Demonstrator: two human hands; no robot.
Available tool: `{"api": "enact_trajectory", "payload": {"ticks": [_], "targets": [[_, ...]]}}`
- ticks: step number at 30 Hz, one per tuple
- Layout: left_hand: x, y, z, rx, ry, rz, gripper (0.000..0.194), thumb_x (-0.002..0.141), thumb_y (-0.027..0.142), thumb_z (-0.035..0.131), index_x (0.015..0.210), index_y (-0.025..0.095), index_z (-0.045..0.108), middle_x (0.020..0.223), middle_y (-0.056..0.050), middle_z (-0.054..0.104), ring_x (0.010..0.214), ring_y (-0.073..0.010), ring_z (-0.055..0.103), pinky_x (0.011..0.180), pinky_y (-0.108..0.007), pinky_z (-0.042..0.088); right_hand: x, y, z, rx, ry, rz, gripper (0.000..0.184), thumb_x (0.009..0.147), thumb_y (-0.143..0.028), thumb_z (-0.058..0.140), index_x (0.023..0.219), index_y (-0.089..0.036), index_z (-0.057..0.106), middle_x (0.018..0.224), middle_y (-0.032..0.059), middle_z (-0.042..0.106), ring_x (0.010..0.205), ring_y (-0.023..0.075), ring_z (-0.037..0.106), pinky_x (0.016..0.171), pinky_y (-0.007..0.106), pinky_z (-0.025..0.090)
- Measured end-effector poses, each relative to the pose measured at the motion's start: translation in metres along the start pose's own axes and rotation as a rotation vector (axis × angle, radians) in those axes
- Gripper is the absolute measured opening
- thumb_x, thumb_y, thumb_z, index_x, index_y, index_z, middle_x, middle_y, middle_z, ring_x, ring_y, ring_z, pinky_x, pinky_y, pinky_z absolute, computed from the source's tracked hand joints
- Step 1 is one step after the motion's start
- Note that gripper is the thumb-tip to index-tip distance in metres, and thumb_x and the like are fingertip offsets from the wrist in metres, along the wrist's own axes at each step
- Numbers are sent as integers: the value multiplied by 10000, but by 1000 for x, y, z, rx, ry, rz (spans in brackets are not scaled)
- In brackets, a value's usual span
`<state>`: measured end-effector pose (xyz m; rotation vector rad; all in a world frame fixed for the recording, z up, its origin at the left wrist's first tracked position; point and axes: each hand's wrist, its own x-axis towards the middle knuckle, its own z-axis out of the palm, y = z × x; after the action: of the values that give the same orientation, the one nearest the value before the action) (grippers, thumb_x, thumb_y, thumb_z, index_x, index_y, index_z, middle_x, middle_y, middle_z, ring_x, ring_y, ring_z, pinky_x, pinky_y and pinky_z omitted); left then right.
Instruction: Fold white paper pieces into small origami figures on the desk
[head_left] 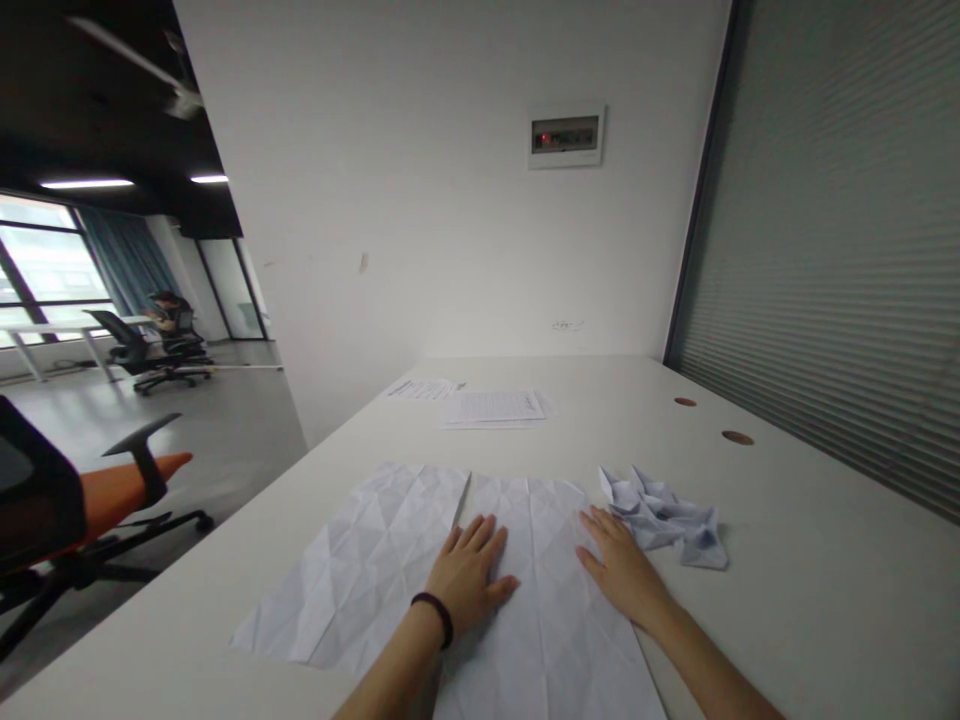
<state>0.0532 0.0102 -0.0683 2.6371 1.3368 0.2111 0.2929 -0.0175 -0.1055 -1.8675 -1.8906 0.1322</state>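
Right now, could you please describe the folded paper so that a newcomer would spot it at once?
On the white table, find the right hand; beside it, toward the blinds, lies the folded paper. It stands up in pointed peaks, unlike the two flatter creased sheets spread nearby.

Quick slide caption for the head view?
Left hand and right hand on a creased sheet, with a second sheet at left and folded paper at right.
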Motion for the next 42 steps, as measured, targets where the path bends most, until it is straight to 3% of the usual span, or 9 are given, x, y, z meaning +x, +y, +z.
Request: {"api": "enact_trajectory", "payload": {"ticks": [5,12,18,24,29,32,35,38,42], "targets": [[5,-8,-6,-41,122,-158,677,702,402,559,1286,136,343,1355,-132,306,1274,-277,166,1035,-404,176,5,7,-3,5,81,60,481,713,-252,503,1161,-75,500,1199,172,505,1160,284,397,992,407,276],[7,-22,-4,-230,63,-199,804,602,232,617,1305,85,257,1337,-161,324,1244,-260,255,1014,-353,227,7,4,-9,209,126,27,416,636,-143,512,1048,-133,567,1074,109,594,1027,231,515,946,373,354],[13,-32,2,-519,286,-187,846,580,66,507,1335,133,131,1276,-138,407,1173,-195,372,969,-332,292,10,7,-3,515,271,34,436,590,-86,448,1006,-143,562,1047,116,561,950,221,563,847,375,461],[23,-37,3,-910,482,-270,778,613,97,478,1323,110,160,921,-56,593,867,-160,561,778,-306,436,12,9,1,724,374,126,481,594,-145,462,1073,-188,477,1056,89,570,804,190,612,732,346,516],[27,-38,-4,-1111,408,-276,418,589,162,524,1004,122,559,649,17,594,614,-131,563,586,-244,446,14,8,-9,808,371,177,516,577,-183,458,1092,-164,435,770,38,674,708,204,637,683,335,509],[23,-37,-10,-1106,397,-249,165,597,192,503,696,147,627,612,4,610,624,-147,565,585,-250,442,13,7,-19,920,377,280,468,527,-172,438,987,-176,523,682,19,686,671,214,640,610,313,504],[17,-37,-18,-1116,389,-221,174,601,203,458,613,154,625,678,-24,642,695,-165,578,643,-264,444,12,8,-29,1116,392,337,313,512,-191,436,780,-172,597,613,29,676,648,221,640,552,301,492],[12,-34,-27,-1073,398,-177,225,606,206,414,636,160,632,744,-37,655,767,-183,579,695,-278,438,10,6,-41,1220,408,304,207,536,-224,463,673,-178,612,557,25,656,698,224,646,653,332,501],[6,-21,-38,-829,309,-47,276,646,194,368,680,158,639,740,-37,655,774,-185,583,747,-284,432,5,-3,-55,1175,238,187,212,622,-300,523,733,-162,640,638,54,681,722,231,647,766,398,474]]}}
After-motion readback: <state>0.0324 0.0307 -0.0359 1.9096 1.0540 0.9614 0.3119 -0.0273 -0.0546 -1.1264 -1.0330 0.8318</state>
